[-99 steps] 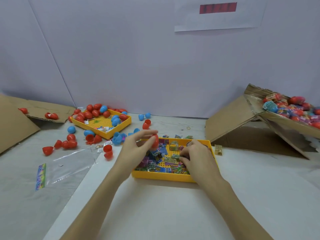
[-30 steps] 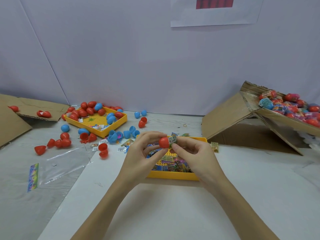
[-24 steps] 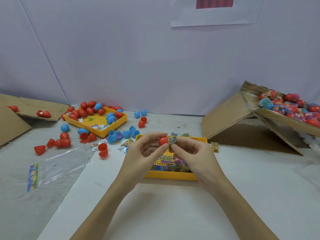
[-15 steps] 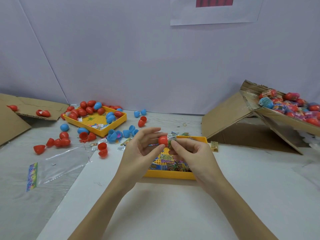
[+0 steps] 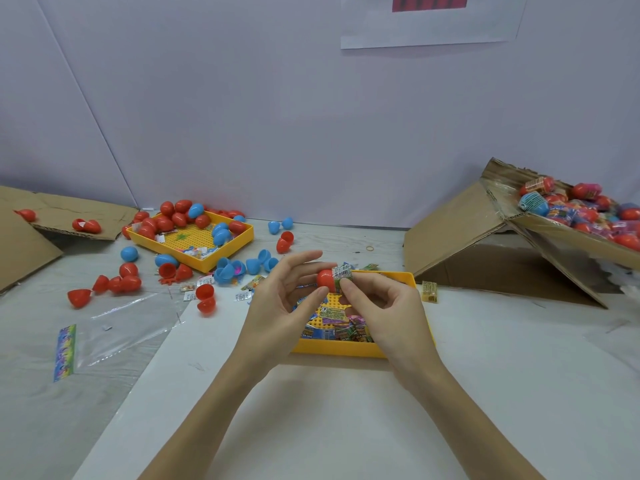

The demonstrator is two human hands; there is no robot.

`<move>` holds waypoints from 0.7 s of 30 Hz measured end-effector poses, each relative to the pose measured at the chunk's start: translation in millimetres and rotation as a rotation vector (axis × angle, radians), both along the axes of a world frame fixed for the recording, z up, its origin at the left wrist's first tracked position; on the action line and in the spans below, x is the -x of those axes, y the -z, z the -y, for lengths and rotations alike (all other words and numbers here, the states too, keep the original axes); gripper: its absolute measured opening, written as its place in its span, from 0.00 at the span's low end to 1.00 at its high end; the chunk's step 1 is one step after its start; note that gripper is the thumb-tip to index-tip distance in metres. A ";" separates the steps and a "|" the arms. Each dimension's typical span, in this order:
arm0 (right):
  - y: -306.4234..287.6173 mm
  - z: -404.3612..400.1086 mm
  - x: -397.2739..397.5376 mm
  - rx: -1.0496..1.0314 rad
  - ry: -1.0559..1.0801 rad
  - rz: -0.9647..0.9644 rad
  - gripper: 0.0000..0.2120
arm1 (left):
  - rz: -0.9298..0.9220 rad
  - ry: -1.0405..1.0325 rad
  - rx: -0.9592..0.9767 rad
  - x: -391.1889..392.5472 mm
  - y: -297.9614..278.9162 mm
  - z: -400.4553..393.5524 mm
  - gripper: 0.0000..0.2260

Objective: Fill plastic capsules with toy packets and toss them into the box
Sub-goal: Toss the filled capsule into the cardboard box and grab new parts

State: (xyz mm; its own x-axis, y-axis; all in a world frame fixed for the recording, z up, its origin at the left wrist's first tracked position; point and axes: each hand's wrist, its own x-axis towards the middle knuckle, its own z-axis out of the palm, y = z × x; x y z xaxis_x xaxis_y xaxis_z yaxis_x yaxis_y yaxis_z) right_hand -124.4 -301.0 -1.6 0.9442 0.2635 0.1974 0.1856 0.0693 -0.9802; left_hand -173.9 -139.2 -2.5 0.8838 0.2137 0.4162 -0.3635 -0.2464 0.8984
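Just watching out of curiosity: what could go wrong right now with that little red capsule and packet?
The toy packet sticks out of the red capsule half, so it may jam or spring back out. The left hand holds the half only by fingertips; the right hand's push could pop it loose into the yellow tray.

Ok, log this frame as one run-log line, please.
stage: filling | left hand: holds red capsule half | right hand: pushes toy packet in | box: right, part-filled

The toy packet [image 5: 342, 274] is partly hidden inside the red capsule half [image 5: 325, 279] and behind the right hand [image 5: 388, 306] fingertips [image 5: 346, 284]; its print is too small to read. Both hands cover much of the yellow tray [image 5: 339, 349] beneath the fingers.
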 end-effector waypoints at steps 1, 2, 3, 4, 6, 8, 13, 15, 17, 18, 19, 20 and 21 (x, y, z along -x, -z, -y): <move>0.1 -0.3 0.1 0.010 0.001 0.002 0.07 | 0.000 -0.001 -0.003 0.0 0.0 0.1 0.23; 0.0 -0.2 0.2 0.023 -0.002 0.001 0.07 | 0.001 0.001 -0.006 0.0 -0.1 0.0 0.23; 0.1 0.2 0.2 0.037 -0.013 0.002 0.08 | 0.003 0.006 -0.010 -0.3 -0.2 -0.1 0.23; 0.1 0.7 0.3 0.047 -0.028 0.000 0.08 | 0.002 0.012 -0.011 -0.2 -0.2 0.1 0.23; 0.0 1.1 0.2 0.052 -0.060 -0.015 0.09 | 0.005 0.009 -0.008 0.0 -0.4 1.3 0.22; -1.3 1.7 0.6 0.000 -0.093 -0.075 0.10 | 0.020 -0.014 -0.008 0.4 0.6 3.2 0.19; -13.1 6.3 0.1 -0.251 -0.303 -0.485 0.13 | 0.061 -0.048 -0.001 1.6 0.6 8.1 0.18; -17.8 7.5 -0.8 -0.363 -0.419 -0.693 0.12 | 0.096 -0.071 -0.021 1.9 0.1 9.0 0.19; -20.5 6.9 -0.9 -0.492 -0.509 -0.853 0.18 | 0.124 -0.080 -0.043 1.7 -0.3 9.2 0.18; -21.0 6.3 0.0 -0.537 -0.536 -0.902 0.21 | 0.130 -0.081 -0.065 1.7 -0.5 9.3 0.18; -20.8 6.2 0.5 -0.564 -0.550 -0.933 0.22 | 0.136 -0.082 -0.090 1.5 -0.7 9.3 0.18; -20.3 6.0 1.0 -0.582 -0.558 -0.955 0.22 | 0.145 -0.085 -0.115 1.5 -0.8 9.1 0.18; -19.7 5.9 1.1 -0.603 -0.562 -0.979 0.21 | 0.157 -0.092 -0.138 1.2 -1.0 9.0 0.18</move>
